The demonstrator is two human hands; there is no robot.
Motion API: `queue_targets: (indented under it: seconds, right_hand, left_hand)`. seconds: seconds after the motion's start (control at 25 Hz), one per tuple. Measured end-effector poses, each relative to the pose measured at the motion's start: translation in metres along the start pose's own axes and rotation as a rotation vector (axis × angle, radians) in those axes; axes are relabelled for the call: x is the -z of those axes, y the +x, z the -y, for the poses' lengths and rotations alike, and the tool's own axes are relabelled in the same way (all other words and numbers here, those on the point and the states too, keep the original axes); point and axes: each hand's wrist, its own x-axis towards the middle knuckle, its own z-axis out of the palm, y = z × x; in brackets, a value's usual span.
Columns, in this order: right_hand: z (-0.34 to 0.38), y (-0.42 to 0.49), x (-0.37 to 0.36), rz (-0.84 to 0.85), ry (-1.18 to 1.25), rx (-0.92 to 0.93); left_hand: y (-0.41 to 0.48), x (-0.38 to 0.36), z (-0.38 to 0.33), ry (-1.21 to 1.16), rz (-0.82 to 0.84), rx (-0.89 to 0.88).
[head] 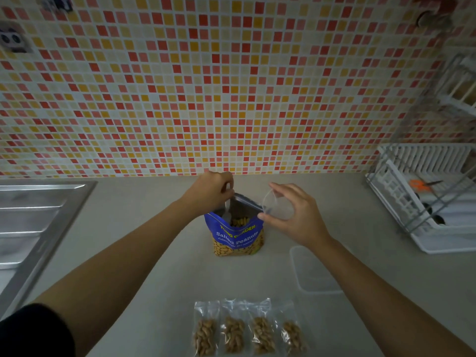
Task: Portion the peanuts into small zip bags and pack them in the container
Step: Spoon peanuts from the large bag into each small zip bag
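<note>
Standing on the grey counter (154, 240), a blue bag (235, 235) reading "Salted Peanuts" gapes open. The left hand (211, 190) curls round a metal spoon (227, 204) dipped inside. The right hand (296, 215) pinches an empty zip bag (279, 206) at its mouth. Four filled zip bags (247, 328) lie nearer, beside a clear container (314, 271).

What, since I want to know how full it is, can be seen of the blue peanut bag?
The blue peanut bag is a glossy pouch printed Salted Peanuts, its lower part showing peanuts, its lining silvery. It stands upright on the grey counter, mouth open, peanuts visible inside just below the rim. The left hand holds a spoon dipped into the mouth; the right hand holds an empty clear zip bag beside its right rim.
</note>
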Motion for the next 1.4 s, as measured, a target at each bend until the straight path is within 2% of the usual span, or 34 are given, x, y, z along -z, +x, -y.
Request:
queue_targets:
  seconds: [0.04,0.2,0.4,0.52,0.76,0.96,1.16,1.4]
  right_hand:
    - [-0.002,0.001,-0.001,-0.008,0.002,0.000]
    - [-0.004,0.006,-0.008,-0.013,0.022,0.017]
    - [-0.007,0.006,-0.011,-0.012,0.024,0.012]
    - [-0.011,0.004,-0.006,-0.015,0.028,-0.008]
    - [-0.020,-0.001,-0.002,0.001,0.029,-0.073]
    - [-0.019,-0.002,-0.006,0.006,0.049,-0.076]
    - [-0.015,-0.004,-0.006,0.037,0.041,-0.089]
    - [-0.010,-0.007,-0.007,0.068,0.046,-0.096]
  left_hand:
    - [-0.004,0.003,0.000,0.054,0.015,-0.030]
    - [-0.006,-0.002,-0.013,0.287,0.280,-0.006]
    - [0.005,-0.016,-0.038,0.366,0.456,0.047]
    - [0.008,-0.023,-0.041,0.293,0.390,0.125]
    - [0.009,-0.024,-0.025,-0.019,0.226,0.378]
    - [0.005,-0.016,-0.013,-0.207,0.198,0.393]
    - [-0.005,-0.006,-0.003,-0.526,0.169,0.430]
    - [-0.016,0.003,0.015,-0.704,0.154,0.473]
